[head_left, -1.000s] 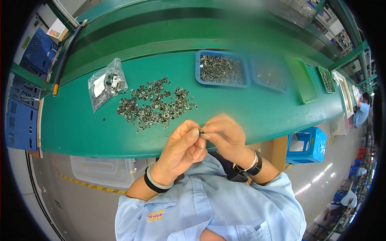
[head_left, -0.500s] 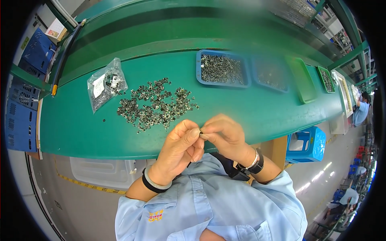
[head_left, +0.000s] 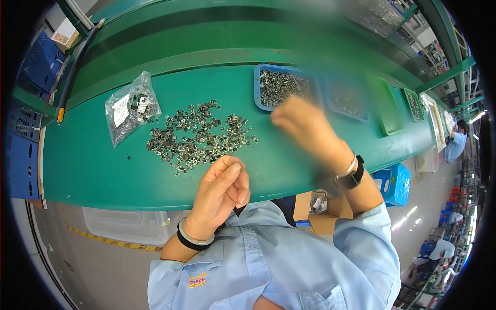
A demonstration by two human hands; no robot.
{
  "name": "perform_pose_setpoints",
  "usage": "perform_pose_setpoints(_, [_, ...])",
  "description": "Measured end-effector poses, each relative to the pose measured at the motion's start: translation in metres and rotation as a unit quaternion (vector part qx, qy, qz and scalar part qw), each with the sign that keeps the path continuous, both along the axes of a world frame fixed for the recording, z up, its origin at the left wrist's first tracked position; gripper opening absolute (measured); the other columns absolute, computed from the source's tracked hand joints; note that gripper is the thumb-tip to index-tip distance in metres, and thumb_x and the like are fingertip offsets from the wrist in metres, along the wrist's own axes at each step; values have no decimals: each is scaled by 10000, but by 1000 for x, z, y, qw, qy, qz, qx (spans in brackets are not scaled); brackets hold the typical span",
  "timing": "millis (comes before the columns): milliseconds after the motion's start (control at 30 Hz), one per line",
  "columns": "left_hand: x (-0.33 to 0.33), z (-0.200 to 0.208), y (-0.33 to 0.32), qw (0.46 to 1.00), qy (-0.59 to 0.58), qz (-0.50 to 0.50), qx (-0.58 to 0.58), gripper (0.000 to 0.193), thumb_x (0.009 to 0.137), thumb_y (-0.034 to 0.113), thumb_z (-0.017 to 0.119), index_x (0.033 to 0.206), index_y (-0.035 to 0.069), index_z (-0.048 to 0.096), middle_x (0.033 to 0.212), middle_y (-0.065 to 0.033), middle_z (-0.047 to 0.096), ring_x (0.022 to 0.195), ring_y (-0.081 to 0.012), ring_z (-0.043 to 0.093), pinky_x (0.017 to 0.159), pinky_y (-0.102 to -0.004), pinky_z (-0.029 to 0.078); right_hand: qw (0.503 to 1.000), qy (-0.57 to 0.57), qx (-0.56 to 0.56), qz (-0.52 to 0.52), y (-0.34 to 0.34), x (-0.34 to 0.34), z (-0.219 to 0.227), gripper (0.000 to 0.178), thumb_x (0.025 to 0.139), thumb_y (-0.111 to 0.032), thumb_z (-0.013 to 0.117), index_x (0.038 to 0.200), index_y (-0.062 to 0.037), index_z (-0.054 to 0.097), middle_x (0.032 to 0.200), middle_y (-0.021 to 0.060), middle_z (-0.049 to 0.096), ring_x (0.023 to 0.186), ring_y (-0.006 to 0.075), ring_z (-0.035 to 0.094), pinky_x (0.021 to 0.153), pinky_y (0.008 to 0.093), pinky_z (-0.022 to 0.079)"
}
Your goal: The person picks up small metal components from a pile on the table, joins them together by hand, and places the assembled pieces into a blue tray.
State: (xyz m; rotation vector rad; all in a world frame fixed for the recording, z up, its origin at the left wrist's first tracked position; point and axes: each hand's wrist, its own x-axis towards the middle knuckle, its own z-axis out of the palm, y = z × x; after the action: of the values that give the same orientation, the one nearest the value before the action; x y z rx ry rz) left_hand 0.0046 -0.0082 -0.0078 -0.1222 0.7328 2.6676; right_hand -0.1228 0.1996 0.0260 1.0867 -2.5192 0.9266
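My left hand [head_left: 221, 185] is held over the near edge of the green bench, thumb pressed against curled fingers. Anything between them is hidden. Just beyond it lies a loose spread of small metal parts [head_left: 194, 142], shiny and dark. My right hand [head_left: 305, 124] reaches out to the near right side of a blue tray [head_left: 257, 90] filled with similar small metal parts. Motion smears its fingers, so I cannot tell whether they grip anything.
Left of the spread lies a clear plastic bag [head_left: 120, 134] of parts with a white label. Rightward stand another blue tray [head_left: 356, 116], a green tray [head_left: 388, 124] and a smaller green tray [head_left: 414, 116] of parts. A blue stool [head_left: 397, 186] and cardboard box [head_left: 323, 222] are below.
My right hand has left my left hand and moved away and to the right, up to the blue tray. The left hand has shifted slightly left. The dark piece pinched between them no longer shows.
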Motion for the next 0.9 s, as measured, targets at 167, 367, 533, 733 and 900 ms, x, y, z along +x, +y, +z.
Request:
perform_pose_setpoints(167, [-3, 1, 1, 1000, -1, -10, 1, 114, 965, 156, 466, 990, 51, 500, 722, -67, 560, 533, -129, 501, 460, -259, 400, 994, -54, 78, 51, -17, 22, -11, 132, 760, -129, 667, 867, -58, 642, 819, 73, 586, 790, 266, 578, 689, 361, 481])
perform_pose_setpoints(367, [-3, 2, 1, 1000, -5, -13, -3, 110, 963, 150, 468, 991, 50, 502, 725, -68, 564, 540, -132, 511, 463, -260, 408, 993, -55, 91, 51, -19, 21, -14, 132, 751, -136, 671, 855, -58, 645, 805, 67, 580, 778, 262, 577, 684, 361, 483])
perform_pose_setpoints(533, [-3, 3, 2, 1000, 5, -16, -22, 125, 960, 156, 474, 1010, 45, 505, 729, -69, 568, 552, -128, 521, 469, -255, 415, 990, -115, 58, 49, -14, 26, -12, 122, 751, -96, 677, 860, -52, 644, 817, 63, 584, 778, 251, 580, 670, 341, 477])
perform_pose_setpoints(733, [-15, 14, 9, 988, 9, -9, -155, 182, 951, 164, 484, 1050, 11, 492, 805, -90, 588, 564, -130, 554, 476, -259, 450, 983, -177, -12, 48, -7, 30, -4, 115, 766, -56, 673, 877, -48, 646, 808, 62, 579, 770, 225, 580, 664, 318, 470])
perform_pose_setpoints(900, [-22, 20, 19, 988, -11, 3, -155, 205, 946, 157, 494, 1073, -4, 493, 864, -102, 603, 609, -131, 587, 504, -257, 478, 966, -235, -63, 87, -5, 32, 0, 100, 796, -63, 660, 893, -43, 649, 793, 54, 564, 754, 189, 572, 656, 297, 465])
